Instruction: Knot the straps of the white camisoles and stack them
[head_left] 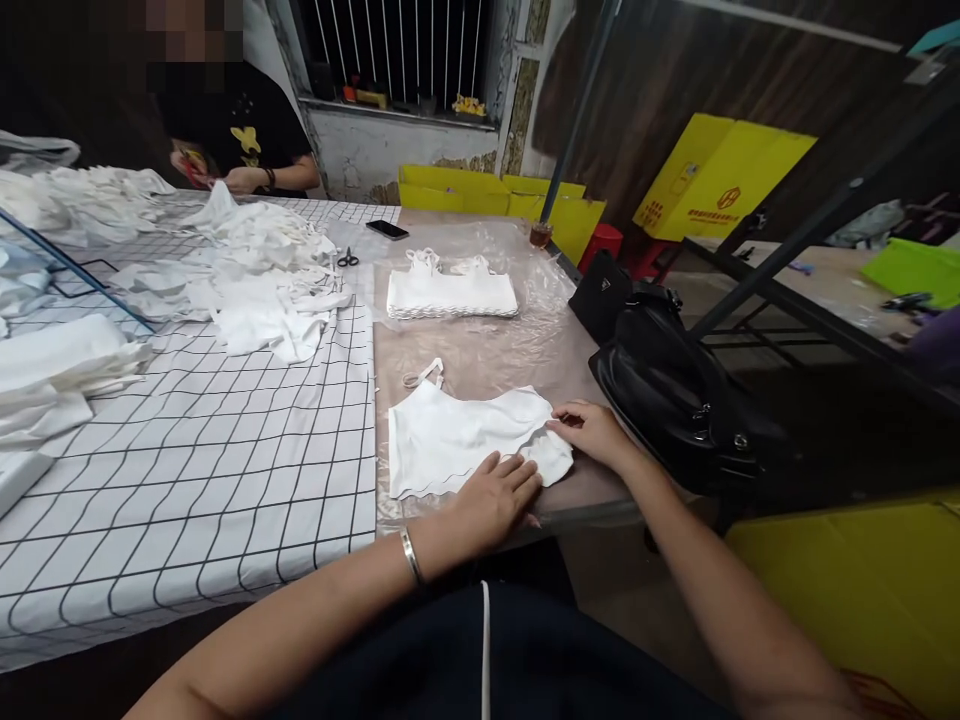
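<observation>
A white camisole top [457,430] with thin straps lies spread on the plastic-covered part of the table, close to its front edge. My left hand [501,492] rests flat on the garment's lower edge, fingers stretched out. At the garment's right end my right hand [592,430] pinches the white fabric between thumb and fingers, and a fold shows beside it. Beyond the top sits a neat stack of folded white tops [452,292], straps at its far side.
Loose white garments [262,270] heap on the checked tablecloth [285,440]. Small scissors [347,258] and a phone [388,230] lie behind. A black bag [660,390] stands at the right edge by a metal post. Across the table a person [247,150] handles something red. Yellow boxes [454,190] stand beyond.
</observation>
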